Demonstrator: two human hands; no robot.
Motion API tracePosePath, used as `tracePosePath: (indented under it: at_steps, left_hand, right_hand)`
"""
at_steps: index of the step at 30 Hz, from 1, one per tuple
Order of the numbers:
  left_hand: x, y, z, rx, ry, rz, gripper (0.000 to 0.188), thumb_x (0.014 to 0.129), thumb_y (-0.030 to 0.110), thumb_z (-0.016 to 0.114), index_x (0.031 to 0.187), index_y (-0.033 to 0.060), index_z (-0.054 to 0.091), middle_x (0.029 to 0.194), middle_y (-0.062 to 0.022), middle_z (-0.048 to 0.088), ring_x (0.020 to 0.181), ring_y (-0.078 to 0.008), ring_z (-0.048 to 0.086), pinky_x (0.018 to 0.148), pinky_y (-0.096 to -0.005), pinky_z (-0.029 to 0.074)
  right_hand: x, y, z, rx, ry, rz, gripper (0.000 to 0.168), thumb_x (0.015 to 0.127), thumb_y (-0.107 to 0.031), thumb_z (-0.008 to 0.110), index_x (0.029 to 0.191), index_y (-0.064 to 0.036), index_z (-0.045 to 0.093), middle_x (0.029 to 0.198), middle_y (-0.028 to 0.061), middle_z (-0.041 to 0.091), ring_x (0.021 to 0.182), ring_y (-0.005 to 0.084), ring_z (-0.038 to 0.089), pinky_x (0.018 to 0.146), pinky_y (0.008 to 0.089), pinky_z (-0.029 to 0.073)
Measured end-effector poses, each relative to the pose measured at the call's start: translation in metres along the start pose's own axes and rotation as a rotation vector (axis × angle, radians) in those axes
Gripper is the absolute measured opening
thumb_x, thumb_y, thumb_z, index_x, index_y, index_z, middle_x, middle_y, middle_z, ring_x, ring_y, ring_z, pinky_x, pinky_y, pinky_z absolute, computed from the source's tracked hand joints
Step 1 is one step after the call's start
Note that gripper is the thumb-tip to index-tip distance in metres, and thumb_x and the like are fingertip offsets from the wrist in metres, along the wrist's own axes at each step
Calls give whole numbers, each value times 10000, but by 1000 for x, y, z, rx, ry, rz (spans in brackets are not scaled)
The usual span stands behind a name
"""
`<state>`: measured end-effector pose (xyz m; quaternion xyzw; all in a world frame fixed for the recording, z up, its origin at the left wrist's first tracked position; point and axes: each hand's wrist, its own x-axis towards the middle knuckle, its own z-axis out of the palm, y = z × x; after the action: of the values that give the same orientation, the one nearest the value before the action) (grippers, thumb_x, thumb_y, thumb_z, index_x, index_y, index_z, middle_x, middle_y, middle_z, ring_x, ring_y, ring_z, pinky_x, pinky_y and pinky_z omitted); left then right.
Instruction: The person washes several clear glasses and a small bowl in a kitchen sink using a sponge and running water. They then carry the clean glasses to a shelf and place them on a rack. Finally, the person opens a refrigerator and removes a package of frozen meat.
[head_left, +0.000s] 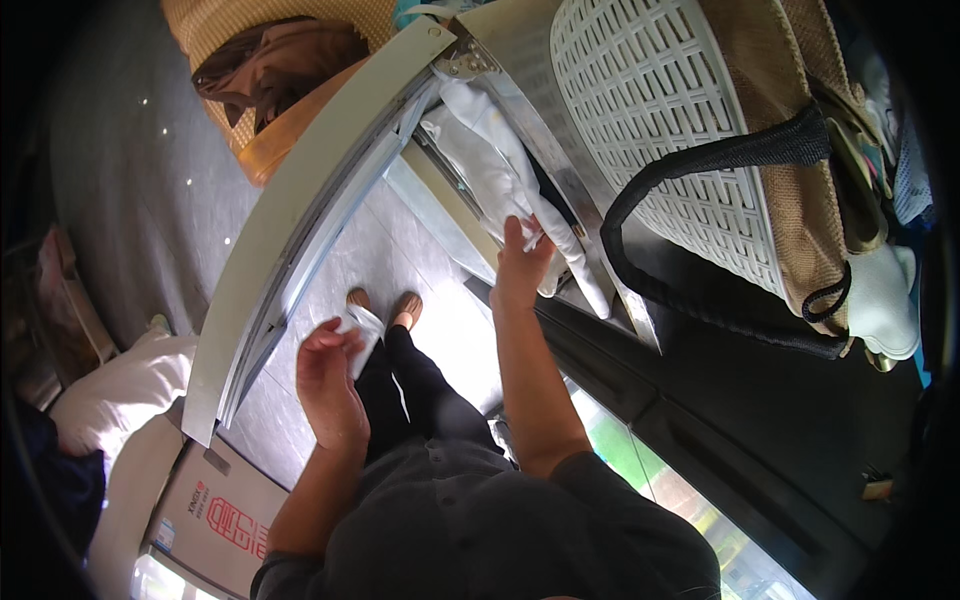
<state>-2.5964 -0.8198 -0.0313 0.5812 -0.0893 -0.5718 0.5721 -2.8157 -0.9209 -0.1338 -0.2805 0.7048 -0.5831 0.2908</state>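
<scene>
My left hand (331, 386) holds a thin white wipe or cloth (366, 337) between its fingers, above the floor and my feet. My right hand (523, 262) reaches to a long white cloth (487, 150) bunched along the top opening of a refrigerated cabinet, and its fingertips pinch white material there. Under that cloth, the cabinet interior is mostly hidden. A glass door with a pale frame (315, 180) stands swung out from the cabinet, joined at a metal hinge (469, 64).
On the cabinet top (517, 34) stands a white woven plastic basket (660, 127), beside a burlap bag (795, 247) with black handles. An orange-yellow bag (277, 142) holds brown fabric beyond the door. A printed carton (217, 517) and a white sack (127, 382) are at left.
</scene>
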Motion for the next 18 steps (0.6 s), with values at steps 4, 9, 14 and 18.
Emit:
tracePosePath:
  at_steps: [4, 9, 14, 18]
  left_hand:
    - [-13, -12, -7, 32, -64, -68, 50, 907, 29, 500, 934, 64, 522, 1158, -96, 510, 945, -172, 598, 854, -299, 477]
    - [-24, -17, -8, 55, -128, -143, 44, 904, 34, 508, 931, 61, 530, 1131, -100, 509, 947, -168, 599, 862, -298, 474]
    - [-20, -11, -7, 100, -216, -174, 60, 897, 19, 501, 937, 50, 533, 1143, -102, 500, 953, -175, 602, 859, -302, 478]
    - [-10, -1, 3, 85, -238, -265, 124, 877, -15, 502, 985, 41, 524, 1172, -105, 484, 960, -193, 606, 867, -315, 487]
  right_hand:
    - [7, 17, 30, -156, 205, -136, 569, 743, -87, 730, 1208, 21, 418, 1172, 155, 472, 1110, 267, 433, 969, 370, 324]
    - [22, 29, 55, -453, 316, -148, 631, 750, -204, 728, 1246, 42, 424, 1253, 241, 461, 1170, 356, 434, 1008, 414, 315]
    - [37, 46, 55, -664, 177, -171, 652, 734, -147, 701, 1269, 27, 372, 1182, 254, 437, 1118, 375, 422, 944, 421, 365]
    - [13, 13, 41, -545, 47, -91, 590, 764, -124, 654, 1269, 16, 382, 1040, 189, 494, 946, 298, 520, 817, 370, 433]
